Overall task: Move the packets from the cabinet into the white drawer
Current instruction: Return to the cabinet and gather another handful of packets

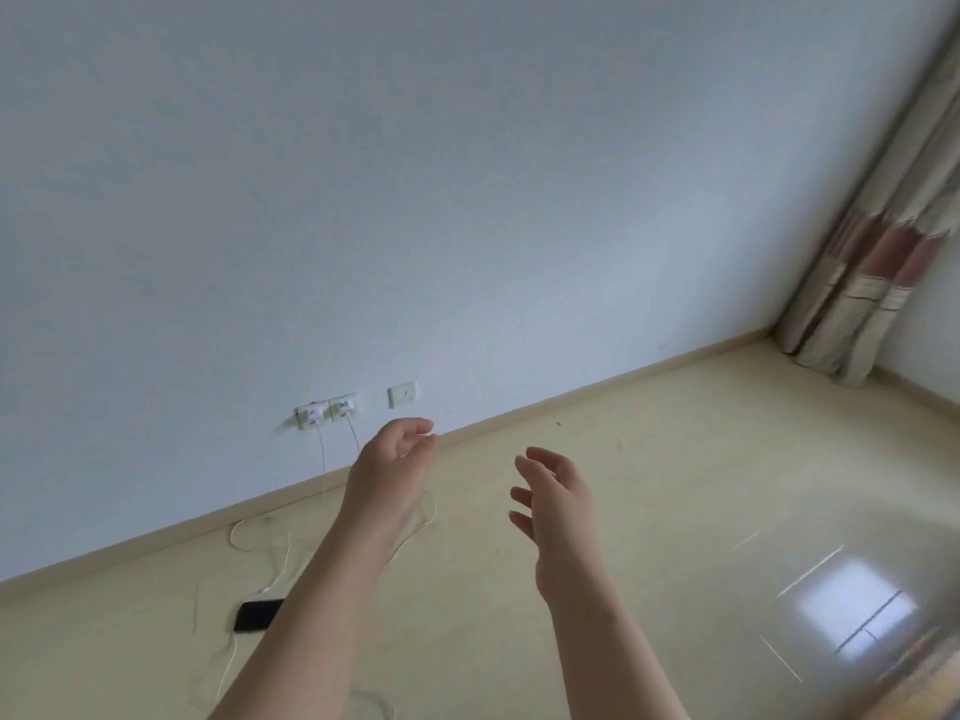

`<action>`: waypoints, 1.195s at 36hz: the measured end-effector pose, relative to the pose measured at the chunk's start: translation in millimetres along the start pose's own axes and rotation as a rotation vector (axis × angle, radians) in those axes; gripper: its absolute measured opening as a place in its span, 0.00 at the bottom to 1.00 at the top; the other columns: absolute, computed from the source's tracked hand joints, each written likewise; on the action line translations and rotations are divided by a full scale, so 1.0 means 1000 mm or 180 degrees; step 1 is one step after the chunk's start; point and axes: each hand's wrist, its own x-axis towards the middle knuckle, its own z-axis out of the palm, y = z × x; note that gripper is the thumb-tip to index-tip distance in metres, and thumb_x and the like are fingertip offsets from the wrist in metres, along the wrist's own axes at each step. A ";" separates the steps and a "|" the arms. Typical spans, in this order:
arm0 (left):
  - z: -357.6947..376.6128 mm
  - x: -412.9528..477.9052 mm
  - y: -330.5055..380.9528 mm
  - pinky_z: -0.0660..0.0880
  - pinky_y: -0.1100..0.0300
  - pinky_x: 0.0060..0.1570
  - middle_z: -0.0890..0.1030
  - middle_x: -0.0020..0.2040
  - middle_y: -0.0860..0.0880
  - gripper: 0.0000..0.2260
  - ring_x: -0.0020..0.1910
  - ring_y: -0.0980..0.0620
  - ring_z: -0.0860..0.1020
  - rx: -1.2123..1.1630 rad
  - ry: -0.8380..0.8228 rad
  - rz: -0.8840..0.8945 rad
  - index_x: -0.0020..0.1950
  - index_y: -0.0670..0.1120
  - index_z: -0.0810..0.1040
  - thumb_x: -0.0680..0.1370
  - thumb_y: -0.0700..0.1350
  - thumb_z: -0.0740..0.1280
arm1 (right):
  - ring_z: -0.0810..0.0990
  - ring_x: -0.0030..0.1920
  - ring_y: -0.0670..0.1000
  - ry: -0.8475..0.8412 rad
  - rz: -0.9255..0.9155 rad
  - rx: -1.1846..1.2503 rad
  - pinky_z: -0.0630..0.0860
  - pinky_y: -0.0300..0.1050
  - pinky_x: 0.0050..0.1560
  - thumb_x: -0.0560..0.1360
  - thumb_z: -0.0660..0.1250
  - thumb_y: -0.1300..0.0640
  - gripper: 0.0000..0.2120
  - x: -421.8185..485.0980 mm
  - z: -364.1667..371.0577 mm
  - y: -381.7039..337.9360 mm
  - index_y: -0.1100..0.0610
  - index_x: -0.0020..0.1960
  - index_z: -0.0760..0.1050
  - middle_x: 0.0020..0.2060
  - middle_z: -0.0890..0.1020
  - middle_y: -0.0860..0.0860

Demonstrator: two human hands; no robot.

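Observation:
Both of my arms reach forward over a pale yellow floor. My left hand hangs in the air with loosely curled fingers and holds nothing. My right hand is beside it, fingers spread and relaxed, also holding nothing. No packets, cabinet or white drawer show in the head view.
A plain white wall fills the top. Wall sockets with plugged chargers sit low on it, and thin cables trail over the floor to a black phone. A patterned curtain hangs in the right corner.

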 end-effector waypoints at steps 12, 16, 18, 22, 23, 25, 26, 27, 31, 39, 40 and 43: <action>0.168 0.186 0.080 0.72 0.54 0.57 0.76 0.52 0.54 0.05 0.56 0.52 0.74 0.0183 -0.1232 0.0157 0.53 0.53 0.75 0.79 0.46 0.62 | 0.77 0.47 0.49 0.1165 -0.0090 0.0478 0.74 0.41 0.43 0.77 0.62 0.59 0.07 0.187 -0.062 -0.083 0.54 0.55 0.73 0.49 0.78 0.49; 0.240 0.227 0.096 0.73 0.53 0.59 0.77 0.50 0.55 0.06 0.54 0.52 0.76 0.0164 -0.1507 0.0147 0.54 0.52 0.75 0.79 0.45 0.62 | 0.77 0.44 0.49 0.1387 -0.0172 0.0599 0.74 0.41 0.42 0.78 0.62 0.59 0.07 0.247 -0.104 -0.108 0.54 0.55 0.73 0.48 0.78 0.51; 0.281 0.248 0.107 0.73 0.52 0.59 0.77 0.49 0.56 0.07 0.53 0.53 0.77 0.0161 -0.1630 0.0167 0.56 0.50 0.76 0.80 0.44 0.61 | 0.77 0.44 0.49 0.1458 -0.0222 0.0648 0.73 0.41 0.42 0.78 0.61 0.59 0.06 0.282 -0.127 -0.122 0.54 0.54 0.73 0.47 0.78 0.51; 0.367 0.291 0.144 0.73 0.52 0.57 0.78 0.48 0.50 0.06 0.54 0.49 0.78 0.0222 -0.1876 0.0168 0.54 0.50 0.76 0.79 0.44 0.62 | 0.77 0.44 0.49 0.1484 -0.0241 0.0618 0.73 0.42 0.44 0.78 0.61 0.59 0.06 0.349 -0.175 -0.159 0.54 0.54 0.73 0.46 0.79 0.50; 0.389 0.301 0.155 0.73 0.51 0.57 0.78 0.48 0.50 0.06 0.54 0.48 0.78 0.0216 -0.1909 0.0193 0.54 0.50 0.76 0.79 0.44 0.62 | 0.77 0.43 0.48 0.1493 -0.0258 0.0598 0.73 0.42 0.44 0.78 0.61 0.59 0.06 0.365 -0.188 -0.171 0.54 0.54 0.73 0.46 0.79 0.50; 0.431 0.319 0.176 0.74 0.50 0.59 0.78 0.48 0.51 0.06 0.54 0.49 0.78 0.0181 -0.1939 0.0287 0.55 0.50 0.76 0.79 0.44 0.62 | 0.77 0.43 0.48 0.1548 -0.0322 0.0571 0.73 0.41 0.43 0.78 0.61 0.59 0.06 0.397 -0.214 -0.194 0.54 0.54 0.73 0.45 0.79 0.50; 0.451 0.328 0.185 0.74 0.50 0.60 0.78 0.47 0.52 0.07 0.54 0.49 0.78 0.0159 -0.1966 0.0330 0.55 0.49 0.76 0.79 0.44 0.61 | 0.77 0.42 0.48 0.1593 -0.0351 0.0574 0.73 0.41 0.43 0.78 0.61 0.59 0.06 0.412 -0.227 -0.204 0.54 0.53 0.74 0.44 0.79 0.49; 0.469 0.335 0.193 0.74 0.50 0.60 0.78 0.46 0.52 0.07 0.54 0.49 0.78 0.0150 -0.2010 0.0355 0.55 0.49 0.76 0.79 0.44 0.61 | 0.77 0.42 0.48 0.1643 -0.0367 0.0581 0.73 0.41 0.43 0.78 0.61 0.59 0.05 0.425 -0.239 -0.213 0.54 0.52 0.74 0.44 0.79 0.49; 0.540 0.360 0.208 0.73 0.50 0.59 0.78 0.45 0.52 0.06 0.53 0.49 0.78 0.0145 -0.2174 0.0330 0.53 0.50 0.76 0.80 0.43 0.61 | 0.77 0.41 0.48 0.1764 -0.0287 0.0585 0.72 0.42 0.43 0.78 0.61 0.59 0.04 0.474 -0.283 -0.231 0.52 0.47 0.74 0.43 0.79 0.50; 0.710 0.427 0.231 0.74 0.51 0.56 0.78 0.46 0.49 0.06 0.53 0.48 0.78 0.0123 -0.2534 0.0266 0.54 0.49 0.76 0.80 0.43 0.61 | 0.76 0.40 0.48 0.2112 -0.0080 0.0591 0.71 0.42 0.43 0.78 0.60 0.60 0.06 0.597 -0.385 -0.256 0.52 0.46 0.73 0.42 0.78 0.49; 0.733 0.437 0.236 0.74 0.51 0.55 0.78 0.46 0.49 0.06 0.53 0.47 0.78 0.0128 -0.2589 0.0292 0.53 0.49 0.76 0.80 0.43 0.61 | 0.76 0.40 0.48 0.2157 -0.0079 0.0585 0.71 0.42 0.43 0.78 0.60 0.60 0.06 0.615 -0.399 -0.263 0.52 0.46 0.73 0.42 0.78 0.49; 0.802 0.469 0.258 0.74 0.50 0.56 0.78 0.46 0.48 0.05 0.51 0.47 0.78 0.0176 -0.2729 0.0377 0.52 0.50 0.76 0.80 0.43 0.61 | 0.76 0.40 0.48 0.2297 -0.0061 0.0593 0.71 0.41 0.42 0.78 0.60 0.60 0.05 0.667 -0.441 -0.291 0.52 0.46 0.73 0.43 0.78 0.49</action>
